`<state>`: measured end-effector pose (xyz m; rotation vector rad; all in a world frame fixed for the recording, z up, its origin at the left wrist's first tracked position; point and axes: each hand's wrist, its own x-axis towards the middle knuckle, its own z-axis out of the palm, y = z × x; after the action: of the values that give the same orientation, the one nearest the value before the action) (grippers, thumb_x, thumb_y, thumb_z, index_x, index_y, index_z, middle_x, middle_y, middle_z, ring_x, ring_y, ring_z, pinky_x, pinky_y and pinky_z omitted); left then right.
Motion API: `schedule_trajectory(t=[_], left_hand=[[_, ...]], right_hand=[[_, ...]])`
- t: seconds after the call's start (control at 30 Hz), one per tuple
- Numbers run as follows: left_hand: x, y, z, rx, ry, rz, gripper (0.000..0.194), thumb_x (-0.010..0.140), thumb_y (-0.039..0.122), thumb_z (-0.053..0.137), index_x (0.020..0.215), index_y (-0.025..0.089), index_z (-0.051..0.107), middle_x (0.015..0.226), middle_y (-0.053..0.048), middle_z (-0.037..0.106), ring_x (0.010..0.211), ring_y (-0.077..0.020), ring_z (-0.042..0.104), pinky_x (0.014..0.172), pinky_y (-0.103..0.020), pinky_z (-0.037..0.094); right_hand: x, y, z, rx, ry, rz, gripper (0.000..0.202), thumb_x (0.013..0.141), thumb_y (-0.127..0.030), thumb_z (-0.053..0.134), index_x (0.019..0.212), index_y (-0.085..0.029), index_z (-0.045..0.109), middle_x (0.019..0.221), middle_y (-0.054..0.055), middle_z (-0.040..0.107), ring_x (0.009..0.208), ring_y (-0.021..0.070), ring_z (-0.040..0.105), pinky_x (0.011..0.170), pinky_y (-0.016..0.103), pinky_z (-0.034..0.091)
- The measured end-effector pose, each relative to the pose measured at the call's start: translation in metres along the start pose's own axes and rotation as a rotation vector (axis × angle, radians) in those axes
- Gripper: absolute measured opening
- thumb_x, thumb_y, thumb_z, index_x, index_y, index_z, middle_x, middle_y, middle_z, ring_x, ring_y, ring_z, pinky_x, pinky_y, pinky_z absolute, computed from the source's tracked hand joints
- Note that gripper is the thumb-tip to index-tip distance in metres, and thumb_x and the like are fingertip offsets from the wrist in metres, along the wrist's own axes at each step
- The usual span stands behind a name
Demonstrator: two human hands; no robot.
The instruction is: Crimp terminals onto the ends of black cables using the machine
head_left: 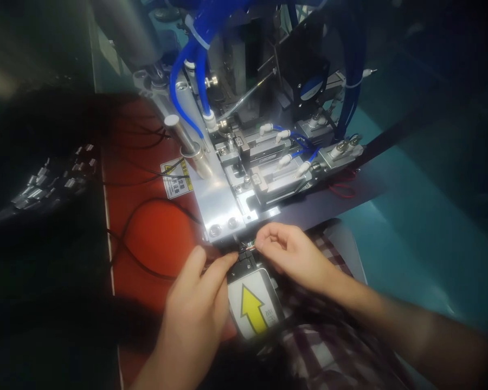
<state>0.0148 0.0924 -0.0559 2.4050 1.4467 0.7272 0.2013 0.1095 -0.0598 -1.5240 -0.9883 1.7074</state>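
My left hand [199, 295] is closed, with its thumb tip at a small black fixture [246, 265]. A black cable [144, 265] runs into this hand from the left. Just across from it, my right hand [295, 252] pinches the ends of some thin wires [249, 246]. These wires lie in the short gap between my hands, too small to count. Below the fixture sits a white label with a yellow arrow [252, 309] pointing towards the machine. My left fingers hide part of the cable.
Directly ahead stands a metal machine plate [215, 200] with bolts and a round post [183, 138]. Blue air hoses [201, 70] and pneumatic cylinders [276, 168] are behind it. A red mat [158, 233] carries loose black cables and a warning label [175, 179]. Clustered shiny connectors [40, 184] appear at left.
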Motion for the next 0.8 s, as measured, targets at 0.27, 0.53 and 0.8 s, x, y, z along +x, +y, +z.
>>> schedule_trajectory(t=[0.27, 0.53, 0.8], left_hand=[[0.001, 0.000, 0.000, 0.030, -0.022, 0.006, 0.026, 0.087, 0.003, 0.050, 0.103, 0.015, 0.067, 0.082, 0.000, 0.051, 0.064, -0.0065, 0.054, 0.058, -0.014, 0.046], [-0.001, -0.001, 0.000, 0.003, -0.047, -0.007, 0.026, 0.087, 0.003, 0.049, 0.101, 0.014, 0.069, 0.083, 0.000, 0.052, 0.067, -0.0073, 0.058, 0.061, -0.015, 0.049], [0.002, 0.003, 0.000, -0.044, -0.029, -0.055, 0.027, 0.087, 0.004, 0.046, 0.097, 0.013, 0.070, 0.083, -0.003, 0.055, 0.074, -0.0109, 0.063, 0.064, -0.018, 0.053]], right_hand=[[0.001, -0.005, 0.002, -0.042, 0.005, 0.110, 0.009, 0.077, -0.013, 0.050, 0.069, -0.018, 0.052, 0.044, -0.009, 0.045, 0.042, 0.0071, 0.039, 0.044, 0.019, 0.029], [0.004, -0.006, -0.004, 0.133, -0.158, 0.191, 0.026, 0.082, -0.018, 0.050, 0.056, -0.017, 0.044, 0.048, -0.007, 0.043, 0.041, 0.0044, 0.037, 0.046, 0.019, 0.028], [-0.009, 0.007, -0.001, -0.158, 0.160, -0.206, 0.009, 0.084, -0.026, 0.060, 0.083, -0.017, 0.061, 0.063, -0.004, 0.052, 0.053, 0.0092, 0.046, 0.049, 0.022, 0.037]])
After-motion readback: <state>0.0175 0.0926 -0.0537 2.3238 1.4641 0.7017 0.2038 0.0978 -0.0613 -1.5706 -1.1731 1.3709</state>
